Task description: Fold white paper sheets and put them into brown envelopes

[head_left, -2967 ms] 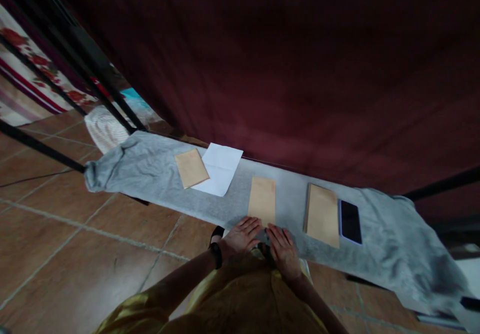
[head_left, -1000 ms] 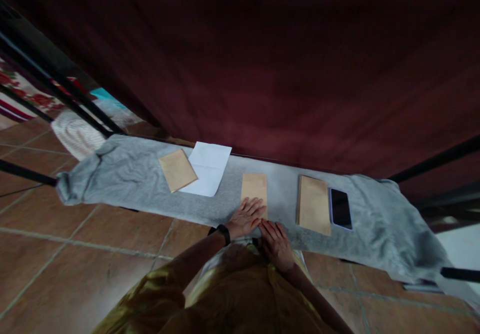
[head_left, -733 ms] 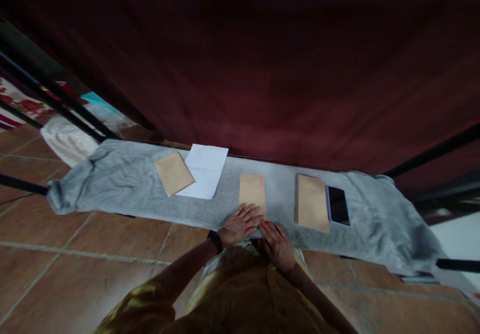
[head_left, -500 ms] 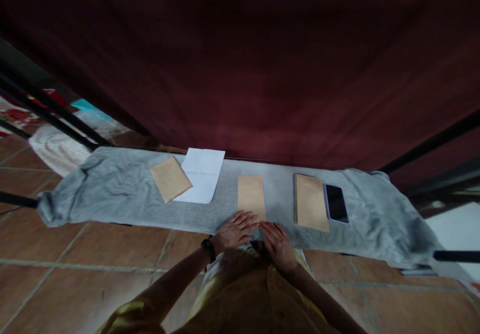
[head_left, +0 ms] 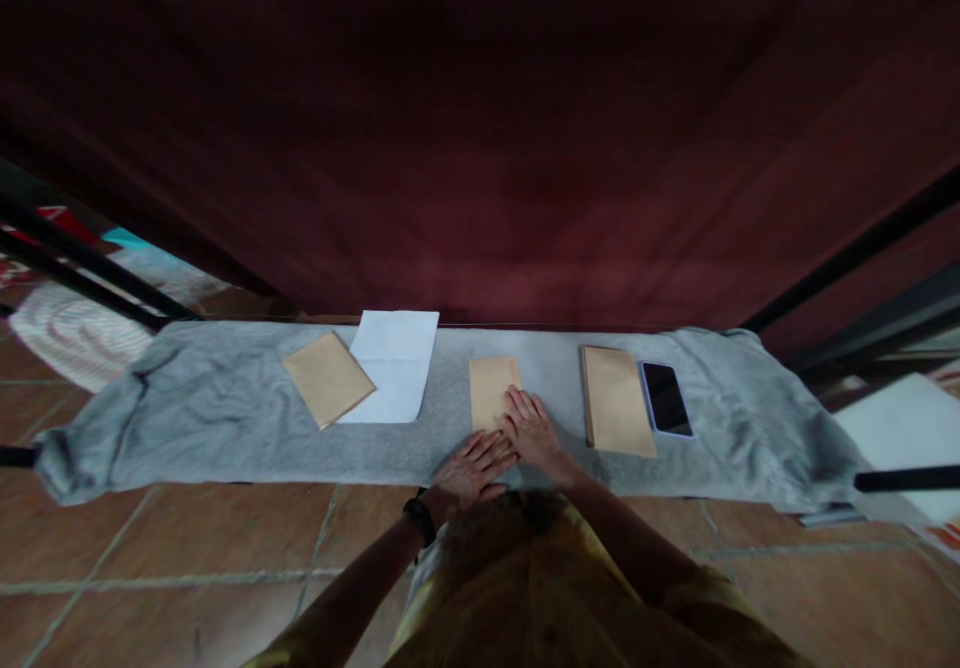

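Observation:
A brown envelope [head_left: 489, 388] lies in the middle of a grey cloth [head_left: 210, 418] spread over a low bench. My right hand [head_left: 531, 426] rests flat on the envelope's near right part, fingers stretched out. My left hand [head_left: 471, 468], with a black band on the wrist, lies flat on the cloth at the envelope's near edge, fingers spread. Neither hand grips anything.
To the left lie another brown envelope [head_left: 328, 378] and a white sheet [head_left: 394, 358]. On the right sit a stack of brown envelopes [head_left: 616, 400] and a dark phone [head_left: 664, 398]. A dark red curtain [head_left: 480, 148] hangs behind the bench. Brown tiles [head_left: 187, 568] cover the floor.
My right hand has moved forward from the cloth's near edge onto the middle envelope. My left hand stayed at the envelope's near edge. The camera has swung left.

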Demonstrator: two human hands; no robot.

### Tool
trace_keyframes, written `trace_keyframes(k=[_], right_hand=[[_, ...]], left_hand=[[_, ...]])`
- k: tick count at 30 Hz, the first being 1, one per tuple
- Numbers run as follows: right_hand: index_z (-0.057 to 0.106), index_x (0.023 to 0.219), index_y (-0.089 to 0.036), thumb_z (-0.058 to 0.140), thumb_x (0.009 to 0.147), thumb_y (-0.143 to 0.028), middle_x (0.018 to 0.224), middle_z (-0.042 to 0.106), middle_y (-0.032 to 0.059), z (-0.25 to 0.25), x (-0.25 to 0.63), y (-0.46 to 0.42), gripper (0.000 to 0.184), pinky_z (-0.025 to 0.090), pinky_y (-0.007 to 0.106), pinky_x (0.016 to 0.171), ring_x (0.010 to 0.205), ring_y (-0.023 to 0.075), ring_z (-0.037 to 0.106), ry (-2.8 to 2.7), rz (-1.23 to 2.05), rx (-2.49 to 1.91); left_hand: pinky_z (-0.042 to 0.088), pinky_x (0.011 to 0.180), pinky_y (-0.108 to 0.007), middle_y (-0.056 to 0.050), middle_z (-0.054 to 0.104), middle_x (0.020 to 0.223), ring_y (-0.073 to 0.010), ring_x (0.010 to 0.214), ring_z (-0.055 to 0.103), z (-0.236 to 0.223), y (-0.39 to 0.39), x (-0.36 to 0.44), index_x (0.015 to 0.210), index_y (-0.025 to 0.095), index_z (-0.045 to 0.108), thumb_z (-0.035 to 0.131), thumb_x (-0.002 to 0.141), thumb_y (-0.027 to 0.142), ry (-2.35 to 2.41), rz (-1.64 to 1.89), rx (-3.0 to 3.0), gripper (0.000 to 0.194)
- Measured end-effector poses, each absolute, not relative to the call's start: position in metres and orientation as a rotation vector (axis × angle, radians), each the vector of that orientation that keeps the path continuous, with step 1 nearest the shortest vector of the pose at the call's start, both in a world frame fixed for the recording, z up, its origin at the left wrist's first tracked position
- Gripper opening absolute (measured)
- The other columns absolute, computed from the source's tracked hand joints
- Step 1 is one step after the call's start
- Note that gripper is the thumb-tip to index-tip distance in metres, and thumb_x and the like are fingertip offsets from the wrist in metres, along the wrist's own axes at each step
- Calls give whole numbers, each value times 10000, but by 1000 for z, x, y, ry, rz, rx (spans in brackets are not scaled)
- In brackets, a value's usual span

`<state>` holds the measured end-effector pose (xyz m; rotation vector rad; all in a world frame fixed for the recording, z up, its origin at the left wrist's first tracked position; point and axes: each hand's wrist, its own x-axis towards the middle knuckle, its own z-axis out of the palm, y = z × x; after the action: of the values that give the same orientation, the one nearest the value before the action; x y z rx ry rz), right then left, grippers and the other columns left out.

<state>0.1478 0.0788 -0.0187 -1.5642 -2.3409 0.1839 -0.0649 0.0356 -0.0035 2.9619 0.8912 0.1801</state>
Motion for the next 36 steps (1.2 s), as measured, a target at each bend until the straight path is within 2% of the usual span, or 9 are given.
trace_keyframes(k=[8,12,18,26,31,36], right_hand=[[342,1571,-76,331,1043,-335,1598,404,184,-29,132,119,588,219,538,1241,1490,286,375,-2180,159,-1689],[320,1584,-80,309,1051,-360,1628,357,164,-31,131,130,602,184,521,1253,1520,284,318,-2182,177,-1753],[262,1606,-78,280,1058,-335,1632,343,161,-27,133,143,606,137,519,1265,1541,263,269,-2190,200,-1786],[398,1561,-124,289,1065,-325,1620,370,136,-20,135,114,546,227,500,1246,1525,258,314,-2250,182,-1805],[403,1555,-132,348,1071,-358,1604,409,134,-27,134,74,537,248,476,1240,1497,238,367,-2249,37,-1698],[370,1574,-153,402,1059,-360,1588,441,138,-27,137,69,556,246,476,1234,1478,236,393,-2237,-7,-1703]], left_hand=[[203,1248,-441,-21,306,1675,-227,1538,270,-1,36,-64,1607,328,257,364,1044,560,882,126,2956,618],[200,1251,-443,-11,291,1681,-231,1539,265,-2,36,-64,1617,340,207,366,1043,559,884,125,2954,635],[209,1246,-462,-28,321,1670,-245,1527,291,1,35,-64,1617,336,214,381,1040,547,890,100,2960,636],[202,1250,-432,-24,364,1651,-218,1521,302,0,36,-66,1597,321,289,418,1034,531,870,199,3030,615],[214,1252,-437,-38,434,1612,-220,1505,345,-4,37,-67,1565,295,375,435,1025,545,867,232,3046,598],[232,1255,-433,-57,423,1616,-215,1504,357,-7,33,-66,1577,251,350,394,1038,529,893,214,3050,608]])
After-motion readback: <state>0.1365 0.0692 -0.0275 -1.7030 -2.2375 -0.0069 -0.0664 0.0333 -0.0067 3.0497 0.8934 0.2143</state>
